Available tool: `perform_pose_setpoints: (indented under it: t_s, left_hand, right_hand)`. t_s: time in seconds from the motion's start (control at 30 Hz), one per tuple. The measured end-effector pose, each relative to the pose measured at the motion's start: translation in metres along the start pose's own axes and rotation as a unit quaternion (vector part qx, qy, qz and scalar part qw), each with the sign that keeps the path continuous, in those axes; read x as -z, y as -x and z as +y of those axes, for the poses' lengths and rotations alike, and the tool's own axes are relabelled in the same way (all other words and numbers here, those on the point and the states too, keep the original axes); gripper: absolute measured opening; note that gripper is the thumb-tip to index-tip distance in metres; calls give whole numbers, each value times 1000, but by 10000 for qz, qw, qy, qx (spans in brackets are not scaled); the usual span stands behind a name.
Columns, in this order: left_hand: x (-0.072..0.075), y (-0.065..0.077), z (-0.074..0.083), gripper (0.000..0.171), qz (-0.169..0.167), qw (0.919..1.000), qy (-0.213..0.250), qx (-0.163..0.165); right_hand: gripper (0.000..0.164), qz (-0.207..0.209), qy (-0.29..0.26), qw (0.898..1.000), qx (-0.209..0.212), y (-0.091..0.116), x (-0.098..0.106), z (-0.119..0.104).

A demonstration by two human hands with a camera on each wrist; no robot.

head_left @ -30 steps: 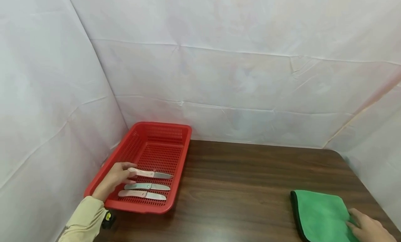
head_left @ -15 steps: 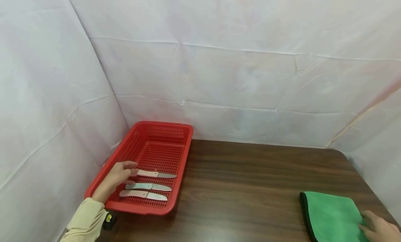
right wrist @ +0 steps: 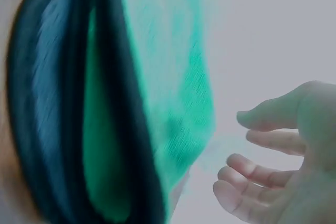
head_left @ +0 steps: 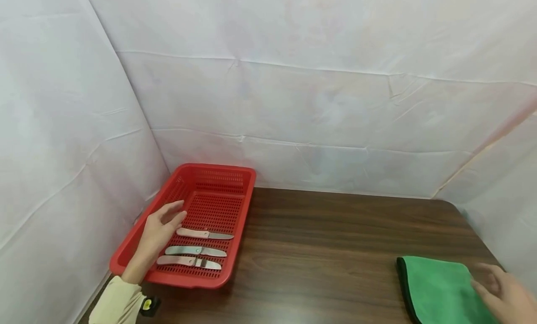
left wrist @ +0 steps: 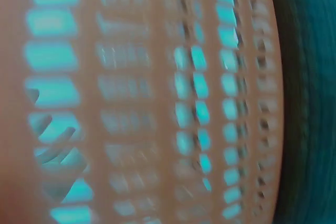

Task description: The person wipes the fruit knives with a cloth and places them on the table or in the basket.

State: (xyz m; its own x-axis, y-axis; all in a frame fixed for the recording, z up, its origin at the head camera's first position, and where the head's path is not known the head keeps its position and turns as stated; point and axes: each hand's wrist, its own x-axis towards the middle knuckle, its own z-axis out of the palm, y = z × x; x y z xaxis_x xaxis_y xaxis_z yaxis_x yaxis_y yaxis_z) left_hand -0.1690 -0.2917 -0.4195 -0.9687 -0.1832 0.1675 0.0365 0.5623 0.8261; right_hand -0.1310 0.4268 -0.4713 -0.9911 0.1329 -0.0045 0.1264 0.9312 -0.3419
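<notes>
Inside the red basket [head_left: 245, 212] lie three small knives side by side, blades to the right. The back knife [head_left: 193, 233] has a pale pink handle, the middle knife [head_left: 184, 250] a pale blue-green one, the front knife [head_left: 178, 260] a pinkish one. My left hand [head_left: 157, 230] hovers over the basket's left side, thumb and fingers apart and holding nothing, close to the back knife's handle end. Only the basket's slotted wall [left wrist: 164, 103] fills most of the left wrist view. My right hand [right wrist: 278, 166], fingers loosely bent and empty, is beside a folded green cloth [head_left: 436, 286] with black edging.
The basket stands at the left of a dark wood table [head_left: 319, 249], by the corner of the white sheet walls [head_left: 310, 105]. A black strap device [head_left: 149, 306] sits on my left wrist. The table's right edge runs beyond the cloth.
My left hand has let go of the back knife and risen up and away from it. My right hand has drawn back from the cloth, its fingers spreading.
</notes>
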Motion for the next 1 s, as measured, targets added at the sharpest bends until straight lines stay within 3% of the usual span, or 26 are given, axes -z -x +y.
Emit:
perform_pose_setpoints:
  t_s: [0.17, 0.3, 0.53, 0.77, 1.0]
  left_hand:
    - [-7, 9, 23, 48, 241, 9992, 135, -275]
    - [-13, 15, 35, 49, 253, 9982, 196, -501]
    - [-28, 18, 47, 58, 201, 9945, -426, -939]
    - [-47, 23, 59, 66, -3, 9902, -832, -1122]
    - [-70, 33, 68, 71, -48, 9784, -1554, -1360]
  right_hand:
    - [55, 623, -221, 9974, 292, 1, 5, -30]
    - [63, 760, -510, 9953, 319, 2, 6, -51]
    - [68, 592, -976, 9914, 644, 5, 8, -85]
    - [64, 269, -1372, 9848, 1029, 5, 13, -115]
    - [64, -21, -1338, 9825, 1298, 9, 7, -139]
